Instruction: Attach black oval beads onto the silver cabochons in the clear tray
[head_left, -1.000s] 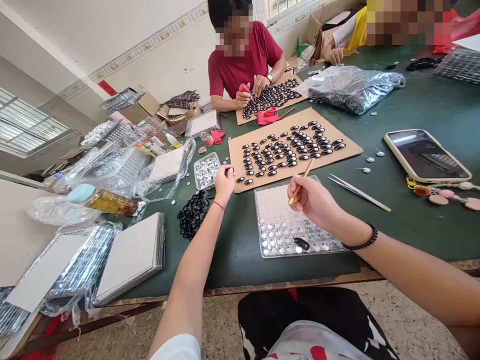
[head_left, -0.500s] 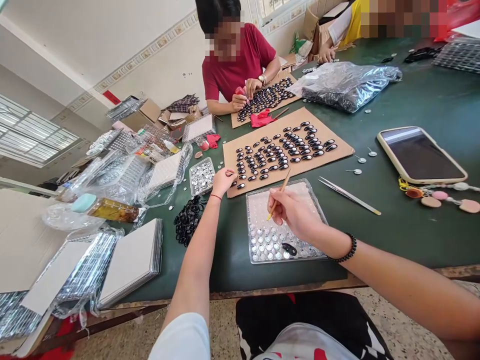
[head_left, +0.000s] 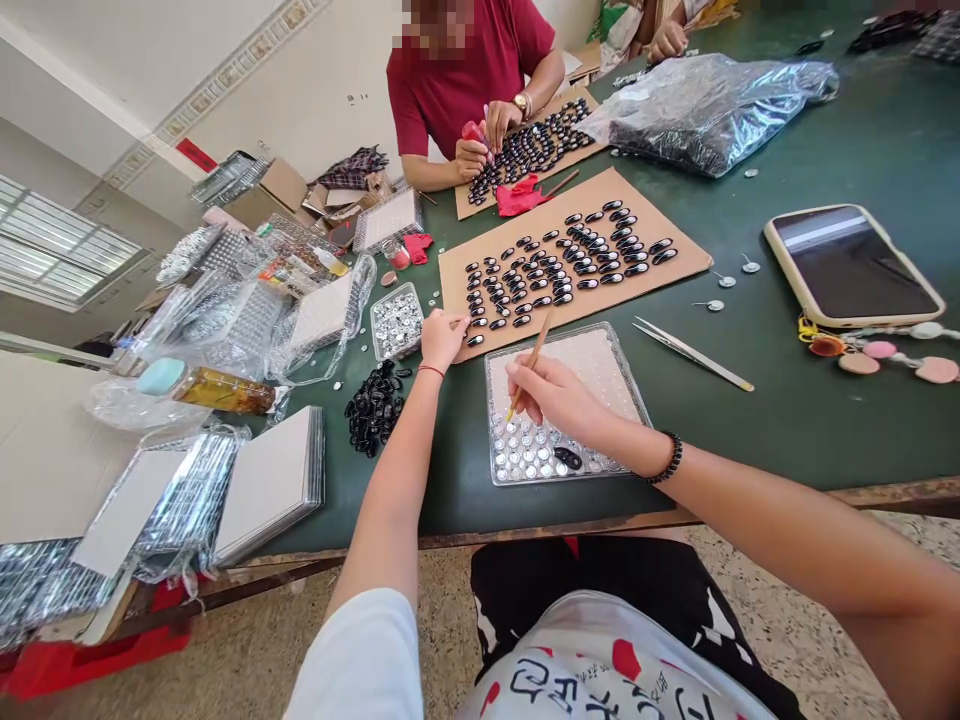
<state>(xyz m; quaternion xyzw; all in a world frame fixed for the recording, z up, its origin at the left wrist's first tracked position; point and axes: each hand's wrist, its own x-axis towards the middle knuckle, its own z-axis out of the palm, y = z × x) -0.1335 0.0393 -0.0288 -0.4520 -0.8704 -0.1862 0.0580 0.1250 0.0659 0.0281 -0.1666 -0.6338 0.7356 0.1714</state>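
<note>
My left hand (head_left: 444, 338) is at the left edge of a brown cardboard sheet (head_left: 660, 215), fingertips pinched beside the black oval pieces with shiny inlays (head_left: 585, 284) laid in rows there. Whatever is between those fingertips is too small to make out. In my right hand (head_left: 551, 390) is a slim wooden stick (head_left: 537, 352), its yellowish tip pointing down at a clear plastic tray (head_left: 491, 420). Round silvery discs (head_left: 529, 455) fill the tray's near rows, and a loose black oval piece (head_left: 568, 458) lies on them.
Left of the tray are a heap of black pieces (head_left: 373, 410) and a box of small discs (head_left: 397, 322). Tweezers (head_left: 694, 354) and a phone (head_left: 855, 265) lie to the right. Across the table, a co-worker in a red shirt (head_left: 469, 90) handles similar pieces.
My right hand has moved left over the tray, bringing the stick's tip down near the discs at the left. My left hand stays by the cardboard edge. The camera view has tilted down slightly.
</note>
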